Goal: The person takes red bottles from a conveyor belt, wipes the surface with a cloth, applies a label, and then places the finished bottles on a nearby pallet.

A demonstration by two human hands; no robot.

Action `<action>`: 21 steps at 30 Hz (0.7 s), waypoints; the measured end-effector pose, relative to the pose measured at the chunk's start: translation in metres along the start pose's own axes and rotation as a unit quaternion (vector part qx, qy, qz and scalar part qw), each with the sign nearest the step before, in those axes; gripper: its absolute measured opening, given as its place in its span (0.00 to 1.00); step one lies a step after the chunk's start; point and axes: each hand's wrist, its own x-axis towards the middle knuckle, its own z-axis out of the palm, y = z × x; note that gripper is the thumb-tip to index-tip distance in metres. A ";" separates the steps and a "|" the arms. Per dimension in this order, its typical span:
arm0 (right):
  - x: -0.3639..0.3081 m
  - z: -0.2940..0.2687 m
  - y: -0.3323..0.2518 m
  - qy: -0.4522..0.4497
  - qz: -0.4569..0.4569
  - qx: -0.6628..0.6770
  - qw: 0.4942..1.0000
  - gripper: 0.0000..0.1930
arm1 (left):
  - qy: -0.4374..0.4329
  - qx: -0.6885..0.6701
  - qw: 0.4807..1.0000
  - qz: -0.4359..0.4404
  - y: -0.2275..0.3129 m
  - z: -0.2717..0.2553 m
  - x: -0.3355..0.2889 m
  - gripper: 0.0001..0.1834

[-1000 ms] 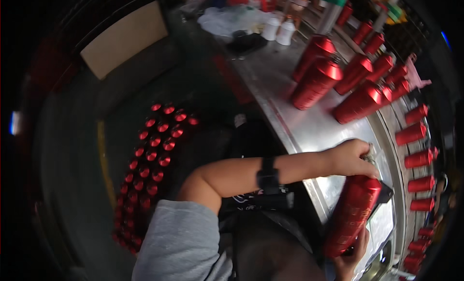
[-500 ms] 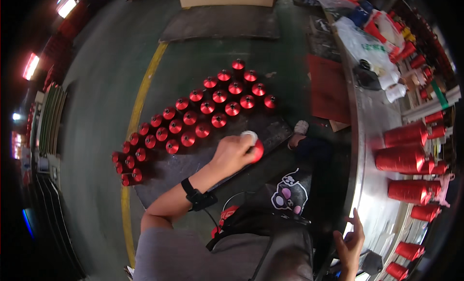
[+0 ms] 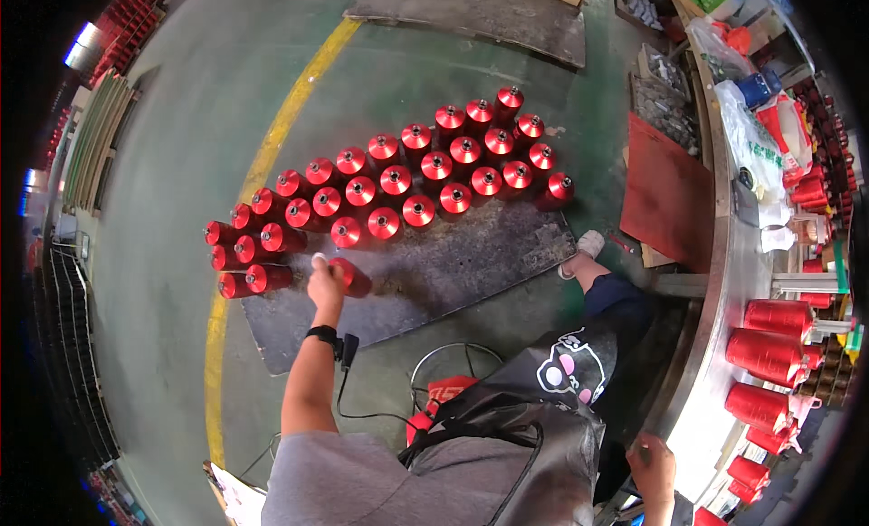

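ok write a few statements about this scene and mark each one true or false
1. The left hand is on a red bottle. True.
2. The right hand grips a red bottle as well. False: no bottle shows in it.
3. More red bottles are on the metal table. True.
4. The black wristband is on the right wrist. False: the black wristband is on the left wrist.
5. A dark board lies on the floor. True.
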 end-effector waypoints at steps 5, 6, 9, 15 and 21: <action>-0.009 -0.003 -0.028 -0.014 0.059 0.038 0.997 0.20 | 0.041 -0.037 0.997 -0.054 -0.041 0.031 0.045 0.19; -0.012 0.002 -0.023 0.004 0.039 0.036 0.999 0.20 | 0.042 -0.025 0.997 -0.065 -0.046 0.036 0.056 0.19; -0.019 0.004 -0.028 0.022 0.047 0.016 0.999 0.21 | 0.032 0.010 0.997 -0.076 -0.057 0.053 0.074 0.20; -0.031 0.006 -0.013 0.014 0.101 -0.005 0.995 0.22 | 0.044 -0.037 0.996 -0.073 -0.074 0.082 0.098 0.24; -0.033 0.000 -0.024 0.012 0.113 0.029 0.993 0.23 | -0.035 0.081 0.996 -0.025 -0.108 0.099 0.117 0.26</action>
